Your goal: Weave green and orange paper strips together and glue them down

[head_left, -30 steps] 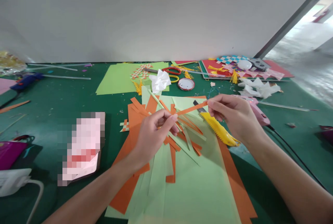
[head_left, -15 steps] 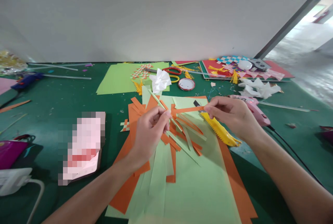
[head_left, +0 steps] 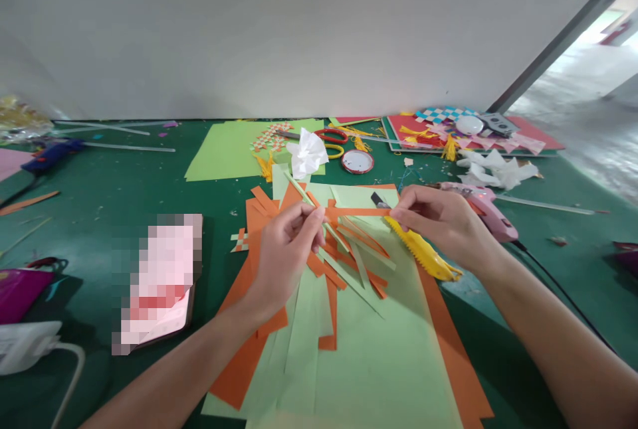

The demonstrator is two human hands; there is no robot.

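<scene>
An orange paper strip [head_left: 359, 212] is stretched nearly level between my two hands. My left hand [head_left: 294, 243] pinches its left end between thumb and forefinger, and my right hand [head_left: 436, 216] pinches the right end the same way. Beneath them lies a loose heap of orange and green strips [head_left: 356, 263] on a light green paper sheet [head_left: 379, 362]. Orange sheets [head_left: 451, 356] show under the green one. A yellow craft knife [head_left: 423, 250] rests just below my right hand, its far end dark.
A phone [head_left: 167, 283] lies at left. Behind the heap are crumpled tissue [head_left: 306, 153], scissors [head_left: 333, 137] and a round lid [head_left: 357, 161]. A pink glue gun [head_left: 486, 210] with a cord sits by my right hand. A grey panel [head_left: 279, 30] stands along the table's back.
The orange strip has turned a little, from slanting to nearly level, showing more of its flat face. My hands have barely moved and keep their pinch on it.
</scene>
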